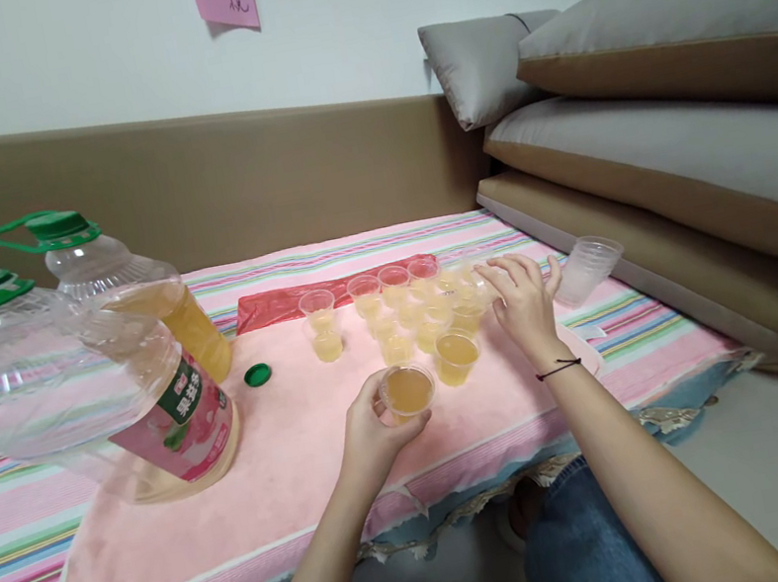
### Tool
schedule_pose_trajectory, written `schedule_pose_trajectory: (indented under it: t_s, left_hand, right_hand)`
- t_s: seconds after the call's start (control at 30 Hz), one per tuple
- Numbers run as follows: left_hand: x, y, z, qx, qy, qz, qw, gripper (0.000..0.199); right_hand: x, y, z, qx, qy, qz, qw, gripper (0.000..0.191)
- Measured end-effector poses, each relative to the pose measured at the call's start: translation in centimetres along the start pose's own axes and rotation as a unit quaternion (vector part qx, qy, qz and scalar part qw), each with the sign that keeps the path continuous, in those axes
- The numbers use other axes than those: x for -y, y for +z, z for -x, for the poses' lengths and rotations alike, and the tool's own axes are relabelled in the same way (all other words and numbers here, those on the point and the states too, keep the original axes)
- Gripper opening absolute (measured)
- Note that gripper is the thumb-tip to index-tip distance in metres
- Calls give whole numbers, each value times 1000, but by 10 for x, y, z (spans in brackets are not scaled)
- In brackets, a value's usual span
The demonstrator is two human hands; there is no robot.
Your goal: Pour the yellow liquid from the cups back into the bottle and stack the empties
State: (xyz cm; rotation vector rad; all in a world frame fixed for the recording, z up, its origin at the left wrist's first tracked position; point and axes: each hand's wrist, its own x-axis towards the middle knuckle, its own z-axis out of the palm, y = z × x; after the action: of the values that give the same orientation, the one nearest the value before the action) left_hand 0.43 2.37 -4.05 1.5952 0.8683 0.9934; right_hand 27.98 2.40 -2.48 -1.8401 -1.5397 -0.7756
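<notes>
My left hand [375,426] is wrapped round a clear plastic cup of amber juice [409,392], held at the near side of the group of cups. My right hand [521,296] pinches a blurred clear plastic cup [469,285] at the right end of the group. Its lower part overlaps the cups behind, so I cannot tell whether it touches them. Between my hands a fuller juice cup [456,357] stands on the pink mat [303,487]. Several part-filled cups [393,342] stand close together behind it, with another small stack of cups [322,328] to their left.
On the left stand a large open juice bottle [178,418] with a pink label and a green-capped juice bottle [174,314]. A green cap [257,374] lies near them. Nested empty cups [588,268] lean at right. Behind lies a red plastic bag [271,307]; stacked cushions [675,120] rise at right.
</notes>
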Motion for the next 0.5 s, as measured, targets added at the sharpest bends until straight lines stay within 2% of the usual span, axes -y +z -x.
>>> schedule_pose_trajectory:
  t_s: [0.5]
  left_hand:
    - [3, -1, 0, -4, 1, 2, 1000, 53]
  right_hand:
    - [-2, 2, 1, -2, -9, -12, 1000, 51]
